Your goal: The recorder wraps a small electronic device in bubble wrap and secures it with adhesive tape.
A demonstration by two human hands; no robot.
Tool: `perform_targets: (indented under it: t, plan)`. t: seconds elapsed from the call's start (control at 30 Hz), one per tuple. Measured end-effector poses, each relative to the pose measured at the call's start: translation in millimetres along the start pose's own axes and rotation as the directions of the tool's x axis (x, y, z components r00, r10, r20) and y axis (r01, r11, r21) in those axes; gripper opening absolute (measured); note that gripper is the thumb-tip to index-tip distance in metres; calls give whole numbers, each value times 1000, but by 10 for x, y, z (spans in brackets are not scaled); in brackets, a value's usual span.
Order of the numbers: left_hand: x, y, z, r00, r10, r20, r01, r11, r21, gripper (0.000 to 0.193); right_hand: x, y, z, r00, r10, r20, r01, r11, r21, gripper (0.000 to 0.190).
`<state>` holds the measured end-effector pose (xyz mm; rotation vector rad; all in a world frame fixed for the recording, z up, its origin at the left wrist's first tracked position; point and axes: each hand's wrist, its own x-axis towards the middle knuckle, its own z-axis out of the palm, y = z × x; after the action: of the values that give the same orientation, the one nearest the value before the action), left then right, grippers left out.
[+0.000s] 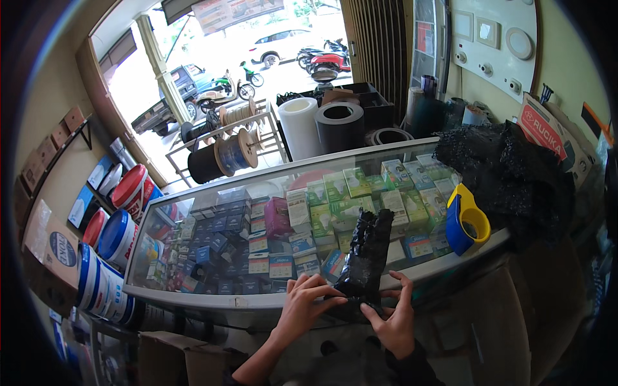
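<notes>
A long parcel wrapped in shiny black plastic [364, 251] lies across the front edge of a glass display counter [193, 300], its far end over the glass. My left hand [309, 301] pinches the near end of the wrapping from the left, thumb and fingers together. From the right, my right hand [393, 316] grips the same end, thumb on the plastic and index finger raised. What is inside the parcel is hidden. To the right, a blue and yellow tape dispenser [466, 224] rests on the counter top. Behind it lies a heap of black bubble wrap [502, 169].
Small light-bulb boxes [333, 188] fill the case under the glass. Paint buckets [108, 284] stand along the left wall. Cable spools [231, 154] and plastic rolls [299, 128] stand beyond the counter. An open cardboard box [188, 354] sits below at left.
</notes>
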<state>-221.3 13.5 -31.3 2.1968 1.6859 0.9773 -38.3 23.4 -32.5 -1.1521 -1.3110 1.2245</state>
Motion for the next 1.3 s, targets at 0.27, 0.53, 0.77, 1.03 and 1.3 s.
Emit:
perform_targets:
  t: [0.27, 0.53, 0.77, 1.03, 1.3]
  plan:
    - [-223, 189, 343, 707, -507, -492, 192, 808, -557, 23, -104, 240, 161, 994, 30, 103, -65, 933, 355, 67]
    - [-539, 463, 458, 625, -780, 19, 254, 181, -950, 21, -356, 304, 582, 997, 75, 33, -82, 859, 506, 54]
    - [127, 265, -638, 853, -467, -234, 385, 864, -324, 31, 53, -320, 269, 917, 14, 398, -40, 998, 58, 32]
    - [813, -34, -809, 982, 89, 166, -90, 996, -5, 34, 1132, -528, 257, 685, -577, 444, 666, 743, -63, 43]
    - [393, -102, -348, 943, -172, -285, 73, 943, -325, 41, 1298, 90, 339, 794, -426, 434, 454, 890, 43, 35]
